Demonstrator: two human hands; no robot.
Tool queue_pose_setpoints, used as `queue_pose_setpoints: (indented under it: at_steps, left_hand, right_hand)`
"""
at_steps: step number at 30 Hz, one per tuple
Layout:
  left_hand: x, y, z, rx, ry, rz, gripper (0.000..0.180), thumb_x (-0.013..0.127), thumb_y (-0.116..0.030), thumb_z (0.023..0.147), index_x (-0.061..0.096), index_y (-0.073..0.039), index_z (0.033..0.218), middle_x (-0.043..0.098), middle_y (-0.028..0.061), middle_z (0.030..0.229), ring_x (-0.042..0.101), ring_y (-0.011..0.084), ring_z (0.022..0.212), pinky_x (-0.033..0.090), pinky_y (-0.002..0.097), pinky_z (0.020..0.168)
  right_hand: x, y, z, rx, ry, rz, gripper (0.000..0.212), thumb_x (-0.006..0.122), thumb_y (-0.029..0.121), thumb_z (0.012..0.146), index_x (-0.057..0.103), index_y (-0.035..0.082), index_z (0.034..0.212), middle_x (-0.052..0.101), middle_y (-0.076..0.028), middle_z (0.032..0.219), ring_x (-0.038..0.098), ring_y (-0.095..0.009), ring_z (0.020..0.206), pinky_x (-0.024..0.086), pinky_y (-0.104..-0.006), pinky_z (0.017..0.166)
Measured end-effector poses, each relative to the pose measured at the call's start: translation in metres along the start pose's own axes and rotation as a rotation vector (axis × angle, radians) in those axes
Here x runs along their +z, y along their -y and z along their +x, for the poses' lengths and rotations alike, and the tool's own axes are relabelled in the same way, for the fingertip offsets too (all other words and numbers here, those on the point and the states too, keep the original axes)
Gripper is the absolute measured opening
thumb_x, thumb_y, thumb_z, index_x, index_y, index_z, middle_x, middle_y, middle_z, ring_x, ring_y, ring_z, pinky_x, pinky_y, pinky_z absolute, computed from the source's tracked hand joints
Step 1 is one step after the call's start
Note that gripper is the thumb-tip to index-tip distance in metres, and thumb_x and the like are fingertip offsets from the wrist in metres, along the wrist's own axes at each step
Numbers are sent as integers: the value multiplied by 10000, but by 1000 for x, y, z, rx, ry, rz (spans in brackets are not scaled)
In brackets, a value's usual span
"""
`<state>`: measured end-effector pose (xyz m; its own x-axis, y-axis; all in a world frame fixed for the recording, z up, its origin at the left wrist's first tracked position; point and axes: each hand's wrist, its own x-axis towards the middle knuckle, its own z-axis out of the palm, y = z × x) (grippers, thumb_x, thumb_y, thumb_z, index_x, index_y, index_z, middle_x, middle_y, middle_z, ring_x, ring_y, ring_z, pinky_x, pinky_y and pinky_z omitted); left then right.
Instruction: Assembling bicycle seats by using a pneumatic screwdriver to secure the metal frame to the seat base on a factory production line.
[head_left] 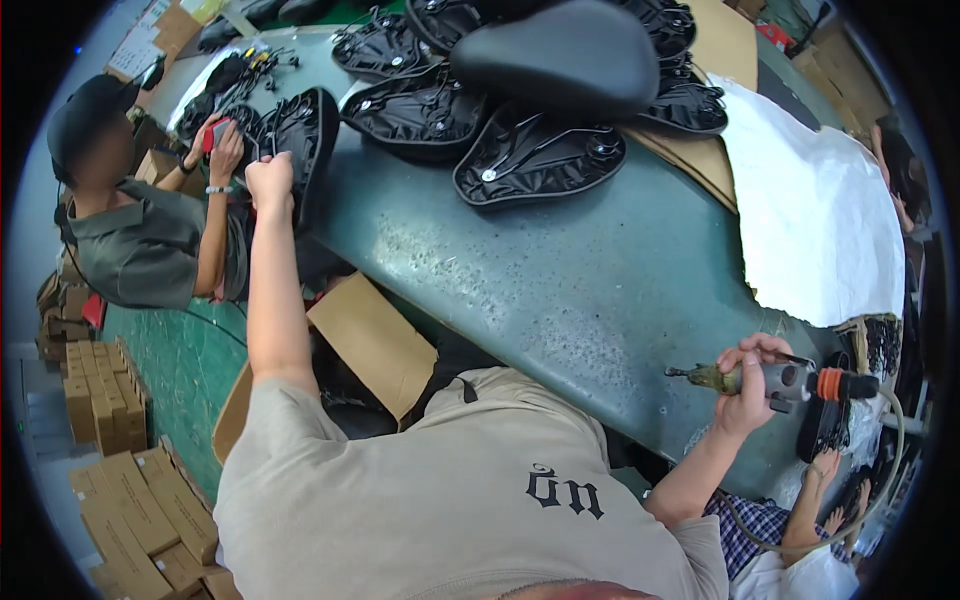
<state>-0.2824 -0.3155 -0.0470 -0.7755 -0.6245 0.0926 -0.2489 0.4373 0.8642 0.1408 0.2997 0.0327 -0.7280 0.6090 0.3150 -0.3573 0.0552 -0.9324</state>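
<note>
My left hand [270,181] reaches far out to the left, its fingers closed at the near edge of a black bicycle saddle [318,150] that is tipped with its underside toward a co-worker. Exactly which part the fingers pinch is hidden. Over the table's right side, my right hand [745,390] is wrapped round an air screwdriver [790,383] with an orange ring and a hose. Its bit points left, apart from any saddle. Several saddles lie underside up at the far side, including one [535,155] showing metal rails. A smooth black saddle [555,58] rests top up on them.
The green table [480,270] spans the middle. A co-worker [150,200] at the left holds a red tool [214,135]. White sheeting [815,200] covers cardboard at the right. An open carton [375,340] stands by my left side. The air hose [897,440] loops down at the right.
</note>
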Motion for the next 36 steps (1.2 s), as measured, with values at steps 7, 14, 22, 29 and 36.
queue_pose_setpoints:
  at_steps: [7, 14, 22, 29, 36]
  left_hand:
    - [12, -20, 75, -20, -196, 629, 841, 808, -574, 792, 609, 19, 1355, 600, 231, 1440, 579, 419, 1333, 433, 559, 1112]
    - [53, -215, -150, 1325, 59, -29, 417, 776, -194, 886, 636, -6, 1232, 599, 198, 1369, 556, 394, 1289, 438, 472, 1111]
    - [127, -346, -179, 1046, 63, 486, 646, 811, -450, 828, 660, 13, 1252, 585, 249, 1406, 605, 381, 1271, 491, 533, 1050]
    - [138, -376, -192, 790, 182, 390, 786, 718, -625, 855, 658, -33, 1369, 568, 210, 1500, 563, 381, 1376, 415, 613, 1127]
    - [124, -325, -90, 733, 217, 295, 354, 800, -411, 767, 820, -158, 1015, 784, 132, 1048, 736, 328, 1025, 483, 594, 957]
  right_hand:
    - [16, -3, -7, 5, -27, -9, 324, 570, -157, 860, 542, -25, 1155, 634, -176, 996, 640, -200, 659, 549, -332, 612]
    - [15, -2, -12, -19, -113, -30, 298, 577, -137, 871, 539, -2, 1134, 645, -150, 975, 648, -176, 644, 537, -310, 599]
    - [26, -6, -9, 61, -74, -64, 318, 598, -131, 882, 527, -17, 1170, 646, -135, 970, 647, -159, 676, 561, -310, 621]
    - [19, -8, -20, -58, -35, -77, 329, 611, -120, 903, 521, -33, 1207, 631, -161, 1019, 644, -168, 705, 576, -315, 639]
    - [19, -9, -30, -130, 22, -79, 338, 604, -131, 912, 518, -27, 1221, 626, -173, 1045, 644, -173, 717, 585, -319, 653]
